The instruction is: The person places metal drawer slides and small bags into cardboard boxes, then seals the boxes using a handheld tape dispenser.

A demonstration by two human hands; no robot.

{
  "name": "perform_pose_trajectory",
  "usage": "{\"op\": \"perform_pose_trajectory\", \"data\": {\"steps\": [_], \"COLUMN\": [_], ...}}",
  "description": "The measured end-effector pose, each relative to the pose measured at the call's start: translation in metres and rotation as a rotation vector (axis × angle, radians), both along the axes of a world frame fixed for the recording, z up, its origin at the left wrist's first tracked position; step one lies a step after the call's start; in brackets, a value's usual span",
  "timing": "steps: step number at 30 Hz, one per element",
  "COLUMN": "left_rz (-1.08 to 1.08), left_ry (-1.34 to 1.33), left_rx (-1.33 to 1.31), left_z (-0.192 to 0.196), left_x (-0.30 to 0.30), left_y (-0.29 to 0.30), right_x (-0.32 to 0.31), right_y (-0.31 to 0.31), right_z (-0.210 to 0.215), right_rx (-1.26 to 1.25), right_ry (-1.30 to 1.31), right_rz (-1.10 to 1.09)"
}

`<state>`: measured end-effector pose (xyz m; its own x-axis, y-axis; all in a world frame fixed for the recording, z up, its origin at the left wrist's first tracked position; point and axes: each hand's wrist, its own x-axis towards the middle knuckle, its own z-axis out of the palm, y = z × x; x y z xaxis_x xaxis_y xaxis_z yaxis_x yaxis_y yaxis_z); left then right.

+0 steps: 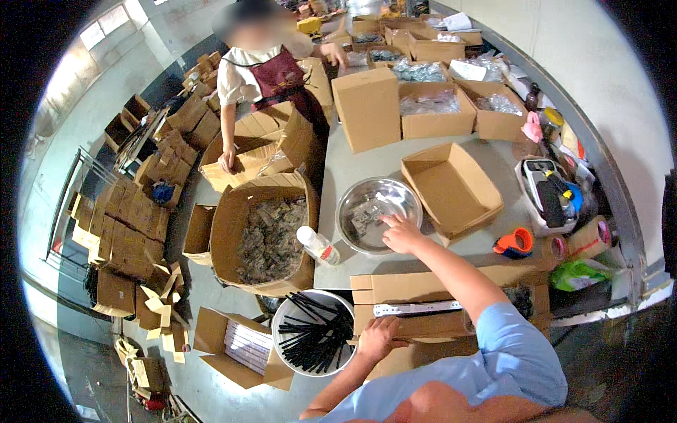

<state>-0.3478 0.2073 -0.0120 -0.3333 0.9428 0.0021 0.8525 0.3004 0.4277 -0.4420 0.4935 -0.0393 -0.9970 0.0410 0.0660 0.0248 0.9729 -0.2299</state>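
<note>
My right hand [402,234] reaches over the near rim of a shiny steel bowl [344,220], its forefinger stretched toward small clear packets [367,215] inside. The hand is open, with nothing visibly held. My left hand [381,338] lies open on the edge of a long cardboard box [430,330], thumb apart from the bent fingers. Just beyond those fingers, a pale metal rail with holes [416,308] lies along the box. A white bottle [317,245] stands left of the bowl.
A large carton of small packets [224,243] and a white bucket of black rods [281,352] flank me on the left. Beyond the bowl sits a shallow carton [451,187]. An orange tape dispenser [513,243] lies rightward. Across the table, a person [271,77] touches another carton.
</note>
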Motion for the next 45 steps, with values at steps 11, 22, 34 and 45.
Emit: {"op": "perform_pose_trajectory", "data": {"steps": [11, 22, 34, 45], "left_rz": [-0.032, 0.014, -0.002, -0.023], "left_ry": [-0.019, 0.117, 0.073, 0.078], "left_rx": [0.067, 0.182, 0.003, -0.024], "left_z": [-0.033, -0.004, -0.016, -0.021], "left_x": [-0.011, 0.000, 0.045, 0.074], "left_y": [0.000, 0.003, -0.025, 0.000], "right_x": [-0.011, 0.266, 0.326, 0.301], "right_y": [0.010, -0.040, -0.065, -0.094], "right_z": [0.003, 0.029, -0.031, 0.001], "right_rx": [-0.316, -0.573, -0.473, -0.378], "right_ry": [0.210, 0.124, -0.201, -0.453], "right_rz": [-0.063, -0.087, -0.147, -0.184]}}
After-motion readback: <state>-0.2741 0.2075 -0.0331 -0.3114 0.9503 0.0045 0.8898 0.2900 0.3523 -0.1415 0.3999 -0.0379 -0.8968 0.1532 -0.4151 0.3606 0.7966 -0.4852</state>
